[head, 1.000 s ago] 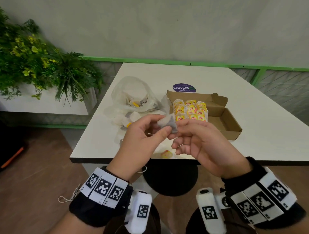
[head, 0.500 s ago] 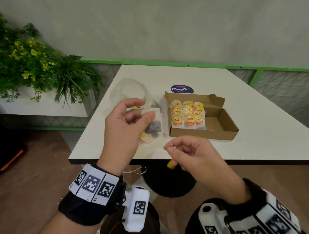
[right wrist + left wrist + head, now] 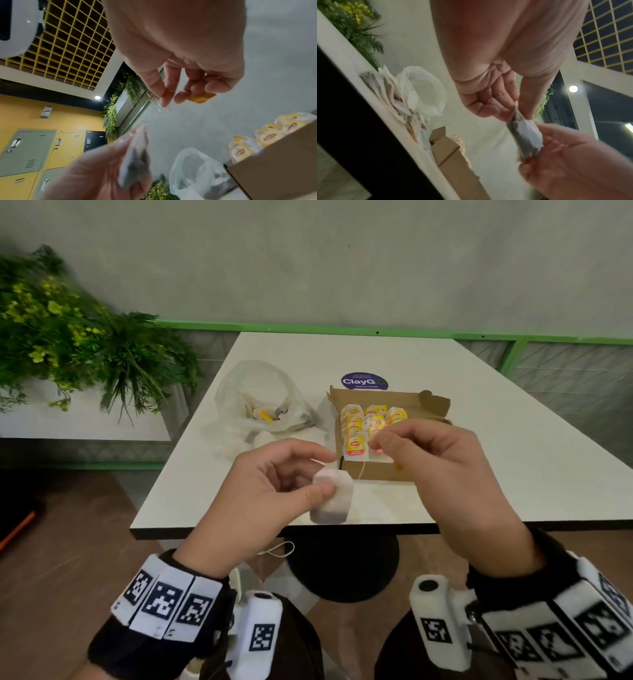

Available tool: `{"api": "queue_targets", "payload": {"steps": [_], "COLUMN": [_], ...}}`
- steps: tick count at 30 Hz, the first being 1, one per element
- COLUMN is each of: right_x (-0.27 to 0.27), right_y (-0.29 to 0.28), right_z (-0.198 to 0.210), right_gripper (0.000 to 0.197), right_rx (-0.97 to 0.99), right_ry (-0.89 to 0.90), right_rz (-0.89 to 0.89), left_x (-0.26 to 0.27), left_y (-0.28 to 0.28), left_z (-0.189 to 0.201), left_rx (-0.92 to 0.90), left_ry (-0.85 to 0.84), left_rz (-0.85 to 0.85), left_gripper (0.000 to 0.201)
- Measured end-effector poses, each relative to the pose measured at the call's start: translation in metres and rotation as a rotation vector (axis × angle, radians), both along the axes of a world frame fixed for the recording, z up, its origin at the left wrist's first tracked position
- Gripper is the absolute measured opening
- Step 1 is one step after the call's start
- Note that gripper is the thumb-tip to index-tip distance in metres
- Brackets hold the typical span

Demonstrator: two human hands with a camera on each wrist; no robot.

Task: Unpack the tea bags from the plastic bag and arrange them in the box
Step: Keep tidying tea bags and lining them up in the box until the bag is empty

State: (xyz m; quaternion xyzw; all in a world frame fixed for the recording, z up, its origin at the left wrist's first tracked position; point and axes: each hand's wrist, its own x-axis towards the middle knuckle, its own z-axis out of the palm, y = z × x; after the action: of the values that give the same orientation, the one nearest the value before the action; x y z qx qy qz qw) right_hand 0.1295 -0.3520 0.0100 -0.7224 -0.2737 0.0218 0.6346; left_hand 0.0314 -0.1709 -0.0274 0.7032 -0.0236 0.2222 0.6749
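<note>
- Head view: the left hand (image 3: 270,491) pinches a white paper tea bag with dark leaves at its bottom (image 3: 331,500) between thumb and forefinger, above the near edge of the white rectangular table (image 3: 513,474); the bag hangs upright, long axis vertical, pointed top up
- A thin pale string (image 3: 362,472) runs up from the bag towards the right hand (image 3: 445,470), whose thumb and forefinger are pinched together while the other fingers curl; that hand is held over the front of the open brown cardboard box (image 3: 428,409)
- The box lies mid-table, just right of the crumpled clear plastic bag (image 3: 253,405) with more tea bags inside; bare tabletop lies to the right of and behind the box
- Rows of packed tea bags with yellow tags (image 3: 366,422) fill the box's left part; the front tag reads "Lipton". A round purple sticker (image 3: 364,381) behind the box reads "ClayG…", the rest unclear
- Left wrist view: the left hand's (image 3: 496,86) fingertips grip the tea bag (image 3: 524,136) at its narrow top; the right hand (image 3: 573,162) is blurred below it. The plastic bag (image 3: 423,90) and the box (image 3: 453,159) stand along the table (image 3: 342,56) edge
- Right wrist view: the right hand (image 3: 180,65) pinches the string (image 3: 157,106) with thumb and forefinger, a small yellow paper tag (image 3: 200,98) tucked under its curled fingers; the tea bag (image 3: 135,159) stands on end in the blurred left hand (image 3: 96,173)
</note>
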Motion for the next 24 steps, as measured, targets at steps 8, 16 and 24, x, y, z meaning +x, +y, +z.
{"api": "queue_targets", "payload": {"steps": [8, 16, 24], "right_x": [-0.018, -0.042, -0.059], "right_y": [0.011, 0.006, -0.002], "right_z": [-0.036, -0.042, 0.003], "right_gripper": [0.017, 0.02, 0.04], "right_rx": [-0.056, -0.399, -0.83], "right_ry": [0.293, -0.192, -0.445], "right_rz": [0.31, 0.31, 0.284], "left_x": [0.002, 0.011, 0.014], "left_y": [-0.003, -0.005, -0.008], "left_z": [0.021, 0.024, 0.016], "left_rx": [-0.157, -0.552, -0.363], "left_ry": [-0.122, -0.016, 0.037], "left_rz": [0.097, 0.178, 0.326], "left_gripper": [0.025, 0.025, 0.012]}}
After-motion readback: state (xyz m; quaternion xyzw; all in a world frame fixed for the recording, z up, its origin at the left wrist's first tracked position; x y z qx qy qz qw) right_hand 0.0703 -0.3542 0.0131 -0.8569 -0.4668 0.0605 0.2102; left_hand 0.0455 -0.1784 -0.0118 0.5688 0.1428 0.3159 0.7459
